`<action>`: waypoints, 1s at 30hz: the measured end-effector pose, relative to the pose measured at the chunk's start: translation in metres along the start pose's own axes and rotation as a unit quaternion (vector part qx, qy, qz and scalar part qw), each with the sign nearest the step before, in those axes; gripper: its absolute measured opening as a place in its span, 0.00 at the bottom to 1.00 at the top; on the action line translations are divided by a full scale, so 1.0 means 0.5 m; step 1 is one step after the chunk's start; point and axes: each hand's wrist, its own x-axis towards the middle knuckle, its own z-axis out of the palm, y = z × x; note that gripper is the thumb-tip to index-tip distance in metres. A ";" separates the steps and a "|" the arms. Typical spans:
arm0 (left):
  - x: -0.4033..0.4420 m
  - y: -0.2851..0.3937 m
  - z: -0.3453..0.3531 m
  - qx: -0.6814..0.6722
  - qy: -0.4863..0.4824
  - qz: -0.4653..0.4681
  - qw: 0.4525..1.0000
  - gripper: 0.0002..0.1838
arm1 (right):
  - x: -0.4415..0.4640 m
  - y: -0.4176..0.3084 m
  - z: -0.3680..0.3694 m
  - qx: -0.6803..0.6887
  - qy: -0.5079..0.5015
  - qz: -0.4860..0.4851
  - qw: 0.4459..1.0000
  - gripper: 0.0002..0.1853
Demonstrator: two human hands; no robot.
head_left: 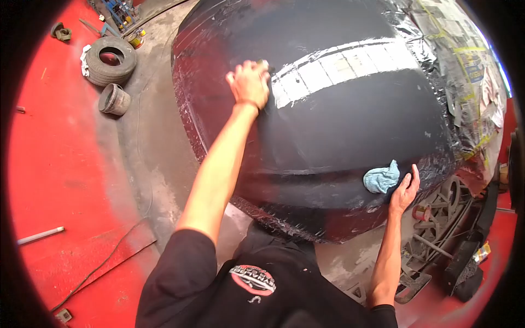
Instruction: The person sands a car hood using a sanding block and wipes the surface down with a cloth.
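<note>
A dark, wet-looking car hood fills the middle of the view, with reddish areas along its left and front edges. My left hand presses on the hood's left part, its fingers bent over something at their tips that is too small to make out. Near the front right edge, my right hand rests on the hood with its fingers apart and nothing in it. Just left of that hand lies a crumpled light-blue cloth. A bright reflection crosses the hood's upper part.
Masking paper and plastic cover the car at the right. A tire and a bucket stand on the floor at the upper left. Metal parts lie at the lower right. A cable runs over the floor at the lower left.
</note>
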 end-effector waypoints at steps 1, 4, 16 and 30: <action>-0.056 0.037 -0.035 -0.041 -0.030 0.018 0.999 0.15 | -0.016 -0.005 -0.018 0.051 0.021 0.032 0.998 0.20; -0.229 0.114 -0.057 -0.098 -0.019 0.121 0.988 0.16 | -0.193 -0.009 -0.155 0.133 -0.041 0.182 0.973 0.17; -0.026 0.081 0.020 -0.001 0.004 0.019 1.000 0.17 | -0.559 -0.218 -0.428 0.257 -0.527 0.428 0.688 0.17; -0.039 0.080 -0.002 0.085 -0.080 0.027 0.993 0.23 | -0.102 -0.637 -0.436 0.810 -0.454 0.071 0.363 0.19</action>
